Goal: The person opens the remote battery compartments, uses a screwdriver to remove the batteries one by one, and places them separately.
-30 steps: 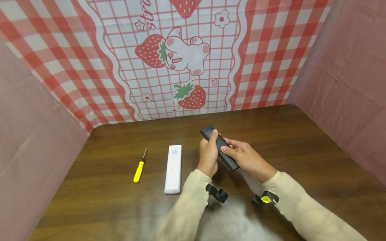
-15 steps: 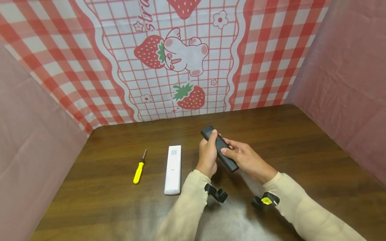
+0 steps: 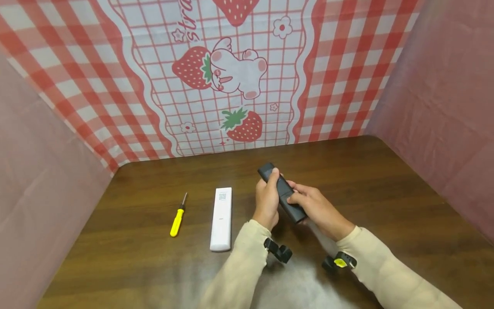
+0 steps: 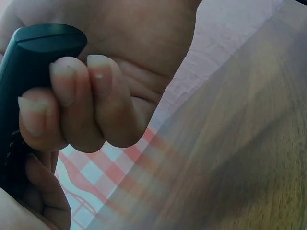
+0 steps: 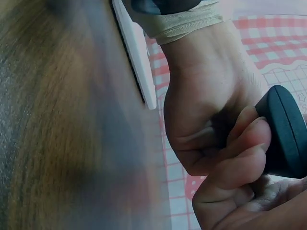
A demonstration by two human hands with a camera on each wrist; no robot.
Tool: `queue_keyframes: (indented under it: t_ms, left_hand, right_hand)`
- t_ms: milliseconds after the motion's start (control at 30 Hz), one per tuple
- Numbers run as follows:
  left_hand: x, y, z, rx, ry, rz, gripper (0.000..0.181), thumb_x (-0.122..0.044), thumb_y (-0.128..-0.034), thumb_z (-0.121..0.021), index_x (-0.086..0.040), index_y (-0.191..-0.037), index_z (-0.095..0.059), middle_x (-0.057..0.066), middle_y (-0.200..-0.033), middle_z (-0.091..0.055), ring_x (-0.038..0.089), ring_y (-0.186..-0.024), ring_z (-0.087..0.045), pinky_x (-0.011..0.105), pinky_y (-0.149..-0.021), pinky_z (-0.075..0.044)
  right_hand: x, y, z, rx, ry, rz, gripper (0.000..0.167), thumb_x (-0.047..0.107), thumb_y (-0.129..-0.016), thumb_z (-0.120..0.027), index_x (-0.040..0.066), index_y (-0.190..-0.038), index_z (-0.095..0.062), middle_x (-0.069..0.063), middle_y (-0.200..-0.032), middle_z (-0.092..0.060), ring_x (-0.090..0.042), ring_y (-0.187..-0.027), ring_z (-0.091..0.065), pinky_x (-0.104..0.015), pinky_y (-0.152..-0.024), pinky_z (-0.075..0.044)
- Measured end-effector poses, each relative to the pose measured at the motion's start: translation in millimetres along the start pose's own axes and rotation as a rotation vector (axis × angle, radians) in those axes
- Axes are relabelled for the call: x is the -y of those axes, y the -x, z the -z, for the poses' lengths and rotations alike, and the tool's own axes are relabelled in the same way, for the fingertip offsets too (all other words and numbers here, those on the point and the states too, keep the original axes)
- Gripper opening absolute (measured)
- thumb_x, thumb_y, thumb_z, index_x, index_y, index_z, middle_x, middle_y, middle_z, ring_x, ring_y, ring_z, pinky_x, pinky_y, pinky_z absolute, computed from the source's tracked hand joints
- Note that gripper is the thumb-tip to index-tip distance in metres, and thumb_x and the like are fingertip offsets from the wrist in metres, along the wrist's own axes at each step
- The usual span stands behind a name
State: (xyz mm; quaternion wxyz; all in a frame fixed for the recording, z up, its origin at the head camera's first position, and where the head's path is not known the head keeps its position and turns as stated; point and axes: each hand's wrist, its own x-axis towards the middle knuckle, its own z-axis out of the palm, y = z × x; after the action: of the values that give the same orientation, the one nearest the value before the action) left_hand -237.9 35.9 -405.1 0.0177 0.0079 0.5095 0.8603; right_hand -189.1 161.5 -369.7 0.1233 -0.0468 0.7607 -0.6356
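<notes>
Black remote (image 3: pixel 283 192), likely light and stiff, sat gripped between left hand (image 3: pixel 266 199) and right hand (image 3: pixel 319 209), its long edges seeming surest.

A slim black remote control (image 3: pixel 284 188) was held in the air between the left hand (image 3: pixel 266 198) and the right hand (image 3: pixel 319 209).
Long and straight, with rounded ends, it slanted across both hands, its far end just beyond the left thumb and its near end just past the right thumb. A thin line crossed the plain dark upper face beside the right thumb; small pale marks showed on another face, near the curled fingers.
</notes>
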Motion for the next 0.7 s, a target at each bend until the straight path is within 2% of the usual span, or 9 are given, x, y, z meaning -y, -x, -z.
queue_keyframes:
  t_ms: [200, 367, 500, 700]
  left_hand:
    - [-0.5, -0.3, -3.1, -0.021, -0.035, -0.032, 0.032, -0.036, -0.1011, -0.057, -0.005, -0.105, -0.062, 0.014, -0.084, -0.071, 0.023, -0.079, -0.068, 0.030, -0.077, -0.053]
    - [0.4, -0.1, -2.4, -0.021, -0.052, -0.039, 0.031, -0.035, -0.1009, -0.057, -0.005, -0.106, -0.063, 0.013, -0.083, -0.070, 0.023, -0.079, -0.067, 0.030, -0.078, -0.051]
    - [0.2, 0.0, -1.1, -0.021, -0.056, -0.035, 0.032, -0.036, -0.1013, -0.057, -0.005, -0.107, -0.062, 0.014, -0.083, -0.071, 0.023, -0.078, -0.068, 0.030, -0.076, -0.053]
    - [-3.1, -0.5, 0.7, -0.016, -0.027, -0.021, 0.042, -0.037, -0.1016, -0.056, 0.004, -0.111, -0.059, 0.015, -0.081, -0.070, 0.024, -0.070, -0.070, 0.032, -0.070, -0.056]
  right_hand:
    - [2.7, -3.4, -1.1, -0.073, 0.031, -0.051, 0.055, 0.037, -0.101, -0.056, 0.006, -0.146, -0.047, -0.015, -0.098, -0.057, -0.021, -0.065, -0.052, -0.032, -0.049, -0.045]
    - [4.1, -8.4, -6.1, -0.077, 0.070, -0.070, 0.060, 0.047, -0.101, -0.054, 0.002, -0.139, -0.047, -0.013, -0.095, -0.057, -0.020, -0.066, -0.053, -0.033, -0.047, -0.044]
    - [3.5, -9.9, -8.3, -0.054, 0.074, -0.034, 0.058, 0.041, -0.103, -0.054, -0.002, -0.140, -0.045, -0.013, -0.097, -0.058, -0.020, -0.071, -0.056, -0.034, -0.051, -0.048]
    - [0.8, -10.3, -8.2, -0.006, -0.007, 0.078, 0.048, 0.023, -0.104, -0.056, -0.010, -0.137, -0.045, -0.015, -0.100, -0.059, -0.018, -0.082, -0.059, -0.029, -0.066, -0.053]
